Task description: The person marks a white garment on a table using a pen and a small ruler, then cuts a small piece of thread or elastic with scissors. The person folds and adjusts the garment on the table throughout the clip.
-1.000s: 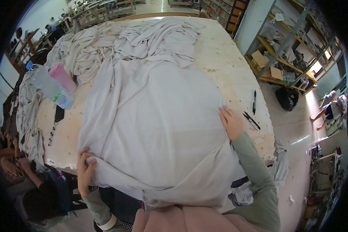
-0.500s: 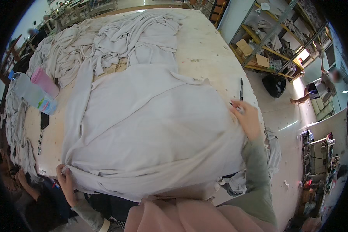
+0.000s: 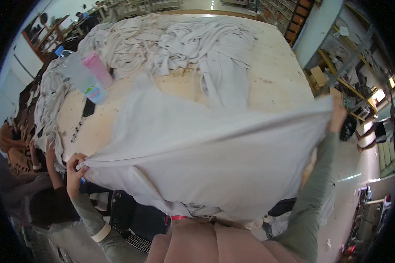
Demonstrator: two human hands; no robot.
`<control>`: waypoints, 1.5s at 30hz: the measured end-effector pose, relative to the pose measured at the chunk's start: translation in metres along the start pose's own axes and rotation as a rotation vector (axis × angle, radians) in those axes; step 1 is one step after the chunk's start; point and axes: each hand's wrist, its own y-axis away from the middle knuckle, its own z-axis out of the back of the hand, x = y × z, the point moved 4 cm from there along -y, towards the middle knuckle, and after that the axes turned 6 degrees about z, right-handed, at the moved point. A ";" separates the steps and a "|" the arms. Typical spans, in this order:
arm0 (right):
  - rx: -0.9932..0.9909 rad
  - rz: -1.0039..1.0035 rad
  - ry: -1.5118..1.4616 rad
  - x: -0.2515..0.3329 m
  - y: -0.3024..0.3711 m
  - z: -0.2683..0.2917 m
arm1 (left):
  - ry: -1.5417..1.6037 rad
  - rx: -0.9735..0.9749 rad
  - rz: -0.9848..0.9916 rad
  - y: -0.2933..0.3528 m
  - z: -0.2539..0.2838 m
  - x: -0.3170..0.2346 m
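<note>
A large, pale-grey sheet of soft fabric (image 3: 224, 153) stretches between both hands over the pale, speckled tabletop's (image 3: 281, 57) near part. The left hand's (image 3: 73, 173) fingers pinch its left corner; the right hand (image 3: 337, 115) holds its right corner, fingers apparently hidden behind.

**Pale worktable (image 3: 278, 81), heaped at the far end**

Top light tan, scuffed and speckled (dark flecks show on the bare right part). Heap of light grey cloth (image 3: 197, 41) across the far side, one length trailing nearward. More grey cloth (image 3: 48, 103) along the left edge. Clear bottle (image 3: 81, 76), blue-capped, beside pink tumbler (image 3: 97, 70). Nearer: dark phone (image 3: 88, 108), beaded strap (image 3: 77, 129) extending from it.
</note>
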 end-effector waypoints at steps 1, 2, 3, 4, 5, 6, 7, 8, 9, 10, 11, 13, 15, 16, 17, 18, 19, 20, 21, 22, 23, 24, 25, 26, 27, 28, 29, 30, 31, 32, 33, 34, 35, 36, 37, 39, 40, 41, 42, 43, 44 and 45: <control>-0.066 -0.037 -0.053 0.015 -0.010 0.025 | 0.080 0.035 -0.008 -0.003 0.003 -0.002; -0.116 0.124 0.031 0.041 -0.017 0.046 | 0.114 0.064 0.008 -0.005 0.006 -0.003; -0.174 0.094 -0.038 0.060 -0.020 0.063 | 0.195 0.037 -0.058 -0.008 0.009 -0.007; -0.114 -0.019 -0.079 0.079 -0.022 0.081 | 0.228 0.004 -0.098 -0.012 0.014 -0.012; -0.193 0.071 -0.119 0.101 -0.026 0.091 | 0.257 -0.045 -0.158 -0.018 0.017 -0.018; -0.263 0.113 -0.170 0.116 -0.026 0.100 | 0.357 -0.073 -0.198 -0.025 0.019 -0.024; -0.319 0.211 -0.265 0.127 -0.023 0.105 | 0.442 0.019 -0.280 -0.038 0.019 -0.036; -0.195 0.476 0.290 0.141 -0.027 0.090 | 0.415 -0.110 -0.249 -0.050 0.018 -0.041; -0.061 0.458 0.360 0.135 -0.033 0.073 | 0.412 -0.183 -0.265 -0.064 0.015 -0.048; 0.048 0.417 0.476 0.126 -0.040 0.056 | 0.122 -0.138 -0.216 -0.085 0.008 -0.057; 0.229 0.360 0.467 0.110 -0.046 0.030 | -0.163 -0.084 -0.235 -0.108 0.001 -0.068; 0.208 0.206 0.484 0.093 -0.061 0.014 | -0.482 -0.161 -0.403 -0.144 -0.003 -0.089; 0.007 0.260 0.279 0.109 -0.078 0.026 | -0.648 -0.366 -0.598 -0.168 0.007 -0.109; -0.120 0.306 0.145 0.122 -0.081 0.031 | -0.603 -0.516 -0.621 -0.172 0.014 -0.113; -0.241 0.346 0.010 0.138 -0.081 0.038 | -0.550 -0.674 -0.603 -0.174 0.026 -0.115; -0.222 0.354 -0.068 0.152 -0.077 0.043 | -0.477 -0.830 -0.593 -0.175 0.035 -0.116; -0.203 0.365 -0.145 0.167 -0.073 0.046 | -0.485 -0.872 -0.569 -0.176 0.040 -0.114; -0.162 0.398 -0.217 0.178 -0.067 0.047 | -0.470 -0.917 -0.556 -0.176 0.045 -0.111; -0.178 0.367 -0.175 0.183 -0.057 0.048 | -0.426 -0.952 -0.527 -0.177 0.048 -0.105; -0.167 0.353 -0.125 0.185 -0.046 0.050 | -0.413 -0.929 -0.535 -0.176 0.047 -0.098; -0.148 0.333 -0.066 0.181 -0.032 0.051 | -0.343 -0.885 -0.467 -0.178 0.046 -0.086; -0.145 0.316 -0.036 0.172 -0.017 0.053 | -0.264 -0.814 -0.418 -0.179 0.043 -0.073; -0.087 0.254 0.025 0.159 0.000 0.057 | -0.187 -0.745 -0.365 -0.179 0.039 -0.058; -0.031 0.197 0.079 0.143 0.017 0.058 | -0.186 -0.692 -0.414 -0.175 0.030 -0.045; 0.023 0.138 0.131 0.126 0.038 0.060 | -0.177 -0.659 -0.405 -0.169 0.022 -0.029; 0.071 0.132 0.195 0.111 0.061 0.063 | -0.166 -0.631 -0.401 -0.162 0.013 -0.013; 0.116 0.134 0.254 0.097 0.084 0.065 | -0.140 -0.612 -0.393 -0.152 0.004 0.003; 0.219 -0.016 0.220 0.078 0.110 0.068 | -0.189 -0.593 -0.347 -0.139 -0.006 0.019; 0.333 -0.141 0.162 0.062 0.137 0.070 | -0.192 -0.569 -0.308 -0.124 -0.016 0.035; 0.389 -0.217 0.161 0.049 0.160 0.073 | -0.258 -0.560 -0.238 -0.108 -0.027 0.051; 0.451 -0.303 0.168 0.038 0.180 0.078 | -0.260 -0.532 -0.197 -0.093 -0.037 0.064; 0.513 -0.272 0.169 0.034 0.197 0.084 | -0.248 -0.532 -0.167 -0.079 -0.043 0.075; 0.571 -0.316 0.220 0.028 0.209 0.090 | -0.207 -0.521 -0.153 -0.065 -0.048 0.085; 0.645 -0.217 0.197 0.030 0.213 0.095 | -0.146 -0.483 -0.142 -0.054 -0.053 0.093; 0.724 -0.161 0.193 0.034 0.215 0.100 | -0.099 -0.506 -0.116 -0.044 -0.052 0.100; 0.990 -0.164 0.190 0.043 0.214 0.107 | -0.193 -0.536 -0.096 -0.030 -0.049 0.108; 1.176 -0.223 0.189 0.049 0.211 0.110 | -0.198 -0.505 -0.073 -0.027 -0.049 0.111; 1.361 -0.284 0.183 0.057 0.209 0.111 | -0.199 -0.494 -0.065 -0.024 -0.047 0.113; 1.309 -0.416 0.175 0.063 0.203 0.113 | -0.215 -0.500 -0.068 -0.023 -0.046 0.114; 1.255 -0.544 0.167 0.069 0.198 0.111 | -0.149 -0.493 -0.051 -0.021 -0.046 0.116; 1.223 -0.635 0.138 0.074 0.197 0.104 | -0.099 -0.497 -0.043 -0.021 -0.046 0.117; 1.137 -0.519 0.232 0.078 0.192 0.092 | -0.067 -0.469 -0.067 -0.020 -0.048 0.116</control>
